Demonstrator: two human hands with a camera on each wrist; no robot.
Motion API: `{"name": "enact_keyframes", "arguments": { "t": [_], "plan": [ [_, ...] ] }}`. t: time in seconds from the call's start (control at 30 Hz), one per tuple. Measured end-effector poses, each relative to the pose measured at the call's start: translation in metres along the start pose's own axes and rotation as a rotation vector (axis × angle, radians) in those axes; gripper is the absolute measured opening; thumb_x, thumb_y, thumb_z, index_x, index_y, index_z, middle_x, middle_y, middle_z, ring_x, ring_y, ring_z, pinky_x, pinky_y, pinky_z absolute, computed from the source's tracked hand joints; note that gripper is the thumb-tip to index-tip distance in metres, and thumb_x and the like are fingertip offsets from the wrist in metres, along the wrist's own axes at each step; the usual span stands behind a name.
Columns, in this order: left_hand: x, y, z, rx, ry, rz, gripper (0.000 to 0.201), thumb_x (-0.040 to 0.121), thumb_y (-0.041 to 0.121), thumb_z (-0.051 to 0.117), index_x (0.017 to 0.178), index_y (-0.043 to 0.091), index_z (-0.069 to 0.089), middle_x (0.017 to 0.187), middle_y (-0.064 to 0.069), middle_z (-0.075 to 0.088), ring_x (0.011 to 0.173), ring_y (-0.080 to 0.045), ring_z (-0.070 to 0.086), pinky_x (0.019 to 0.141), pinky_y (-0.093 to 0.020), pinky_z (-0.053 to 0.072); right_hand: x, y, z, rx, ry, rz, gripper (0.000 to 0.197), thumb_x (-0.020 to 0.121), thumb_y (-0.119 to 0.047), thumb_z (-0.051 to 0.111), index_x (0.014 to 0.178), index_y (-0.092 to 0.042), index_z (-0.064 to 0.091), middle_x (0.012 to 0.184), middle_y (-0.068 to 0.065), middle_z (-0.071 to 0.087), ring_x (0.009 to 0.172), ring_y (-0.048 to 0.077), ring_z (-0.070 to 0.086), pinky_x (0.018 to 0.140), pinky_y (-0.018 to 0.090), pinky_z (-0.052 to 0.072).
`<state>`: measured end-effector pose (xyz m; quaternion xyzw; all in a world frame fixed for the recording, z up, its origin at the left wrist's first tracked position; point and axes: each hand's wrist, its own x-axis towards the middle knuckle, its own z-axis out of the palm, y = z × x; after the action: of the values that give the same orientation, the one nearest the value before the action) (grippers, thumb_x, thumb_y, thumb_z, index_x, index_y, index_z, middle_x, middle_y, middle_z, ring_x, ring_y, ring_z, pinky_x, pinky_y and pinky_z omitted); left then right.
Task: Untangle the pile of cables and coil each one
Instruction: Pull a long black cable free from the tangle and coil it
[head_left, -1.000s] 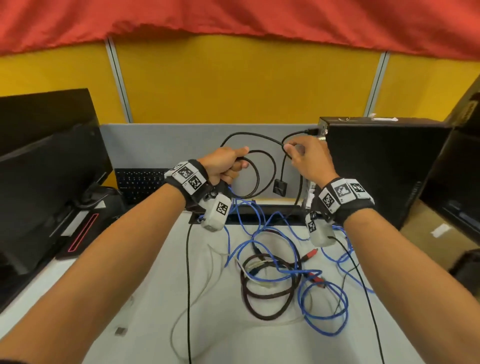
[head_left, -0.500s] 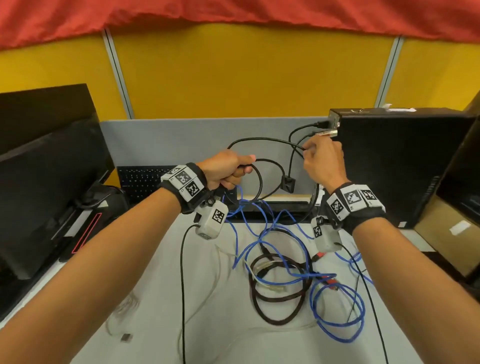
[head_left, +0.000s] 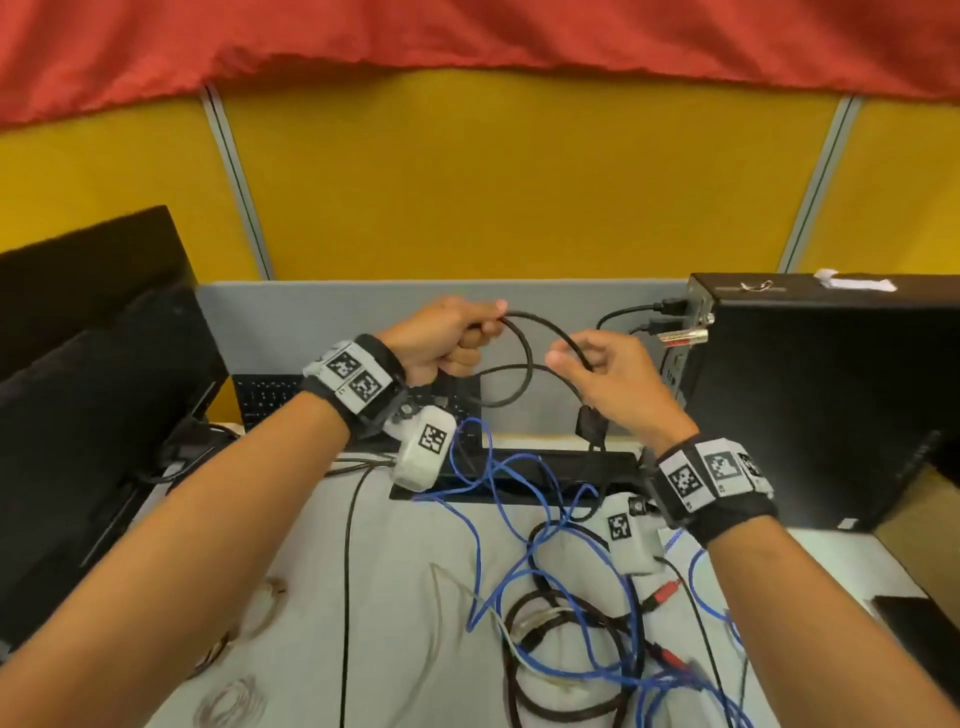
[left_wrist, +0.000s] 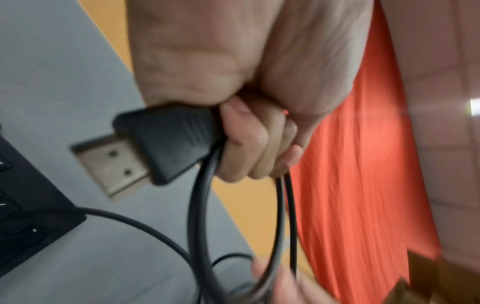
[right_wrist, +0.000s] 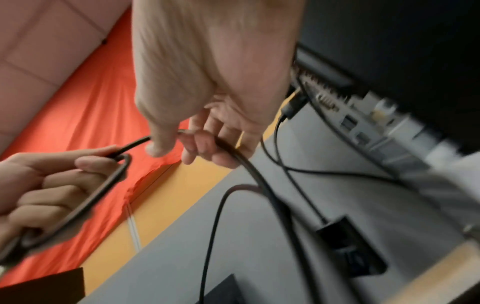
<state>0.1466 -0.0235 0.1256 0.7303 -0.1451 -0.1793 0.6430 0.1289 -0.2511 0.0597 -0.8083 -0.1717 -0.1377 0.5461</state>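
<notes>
Both hands hold a black cable (head_left: 524, 358) in the air above the back of the desk. My left hand (head_left: 457, 338) grips its coiled loops in a fist, and the left wrist view shows the cable's flat metal plug (left_wrist: 155, 148) sticking out of that fist (left_wrist: 249, 148). My right hand (head_left: 597, 369) pinches the free run of the same cable (right_wrist: 233, 152) between thumb and fingers, close to the left hand. The cable's other plug (head_left: 591, 422) dangles below the right hand. A tangle of blue (head_left: 582, 670), dark brown (head_left: 524, 696) and pale cables lies on the desk below.
A black computer case (head_left: 810, 395) with plugged-in cables stands at the right, close to my right hand. A dark monitor (head_left: 93, 374) stands at the left, with a keyboard (head_left: 265, 400) behind my left wrist. A thin black lead (head_left: 347, 597) runs down the desk.
My right hand has come away from the computer case and moved left toward the left hand, bringing the cable run with it. The left hand has risen slightly with its loops.
</notes>
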Motion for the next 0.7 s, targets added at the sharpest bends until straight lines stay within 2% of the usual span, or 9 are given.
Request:
{"name": "enact_keyframes", "arguments": {
  "t": [0.07,0.13,0.23,0.33,0.4,0.47,0.57,0.63,0.7],
  "plan": [
    [-0.019,0.007,-0.017,-0.124,0.141,0.089,0.040,0.107,0.030,0.040,0.068,0.020,0.042,0.045,0.012,0.022,0.034,-0.004,0.017,0.033,-0.019,0.013,-0.013,0.007,-0.016,-0.024,0.099,-0.042,0.010,0.095,-0.026,0.072,0.098,-0.018,0.074,0.061,-0.017,0.065,0.052,-0.003,0.055,0.055,0.015,0.043],
    [-0.049,0.005,-0.031,-0.256,0.289,0.167,0.040,0.108,0.027,0.038,0.069,0.020,0.040,0.044,0.012,0.023,0.034,-0.004,0.017,0.034,-0.019,0.013,-0.044,0.012,-0.030,-0.010,0.208,-0.091,0.007,0.096,-0.021,0.070,0.100,-0.021,0.075,0.067,-0.023,0.066,0.060,-0.006,0.057,0.058,0.009,0.043],
    [-0.092,0.005,-0.042,-0.444,0.479,0.187,0.040,0.108,0.019,0.035,0.068,0.018,0.039,0.041,0.011,0.022,0.032,-0.005,0.017,0.033,-0.019,0.013,-0.089,0.007,-0.054,-0.135,0.333,-0.110,0.020,0.099,-0.015,0.064,0.115,-0.022,0.074,0.075,-0.022,0.069,0.070,-0.003,0.058,0.070,0.016,0.047],
    [-0.128,0.014,-0.036,-0.481,0.550,0.124,0.039,0.105,0.010,0.028,0.069,0.016,0.039,0.040,0.009,0.023,0.030,-0.005,0.018,0.032,-0.018,0.012,-0.122,-0.009,-0.069,-0.528,0.257,-0.031,0.032,0.103,-0.017,0.057,0.132,-0.024,0.067,0.095,0.004,0.067,0.088,0.019,0.061,0.080,0.035,0.050],
    [-0.139,0.020,-0.025,-0.496,0.551,0.128,0.038,0.104,0.008,0.027,0.069,0.015,0.039,0.041,0.009,0.023,0.030,-0.005,0.018,0.033,-0.018,0.012,-0.129,-0.020,-0.070,-0.726,0.148,0.078,0.037,0.105,-0.019,0.049,0.137,-0.032,0.063,0.102,0.006,0.057,0.092,0.029,0.060,0.075,0.037,0.046],
    [-0.147,0.022,-0.007,-0.497,0.551,0.151,0.037,0.101,0.007,0.026,0.068,0.017,0.037,0.041,0.009,0.023,0.030,-0.006,0.018,0.034,-0.018,0.012,-0.137,-0.035,-0.062,-0.855,-0.001,0.104,0.044,0.105,-0.012,0.044,0.139,-0.033,0.062,0.110,0.010,0.055,0.094,0.035,0.060,0.075,0.040,0.047],
    [-0.149,0.020,0.026,-0.313,0.493,0.162,0.035,0.098,0.003,0.024,0.068,0.019,0.030,0.045,0.005,0.027,0.031,-0.006,0.018,0.032,-0.018,0.013,-0.147,-0.051,-0.040,-1.102,-0.220,-0.032,0.047,0.103,-0.010,0.043,0.143,-0.032,0.058,0.111,0.011,0.054,0.103,0.032,0.054,0.090,0.044,0.046],
    [-0.140,0.014,0.051,-0.001,0.444,0.155,0.033,0.100,0.002,0.024,0.072,0.016,0.036,0.051,-0.003,0.044,0.032,-0.007,0.026,0.033,-0.018,0.019,-0.146,-0.058,-0.025,-1.126,-0.284,-0.159,0.042,0.106,-0.016,0.043,0.140,-0.031,0.060,0.102,0.004,0.050,0.106,0.029,0.050,0.092,0.042,0.036],
    [-0.123,0.000,0.073,0.297,0.369,0.121,0.027,0.108,0.015,0.026,0.089,0.008,0.045,0.070,-0.017,0.063,0.037,-0.011,0.041,0.039,-0.022,0.033,-0.138,-0.059,-0.014,-1.071,-0.291,-0.289,0.035,0.106,-0.022,0.046,0.134,-0.032,0.065,0.093,-0.002,0.043,0.100,0.024,0.048,0.089,0.039,0.029]
  ]
}}
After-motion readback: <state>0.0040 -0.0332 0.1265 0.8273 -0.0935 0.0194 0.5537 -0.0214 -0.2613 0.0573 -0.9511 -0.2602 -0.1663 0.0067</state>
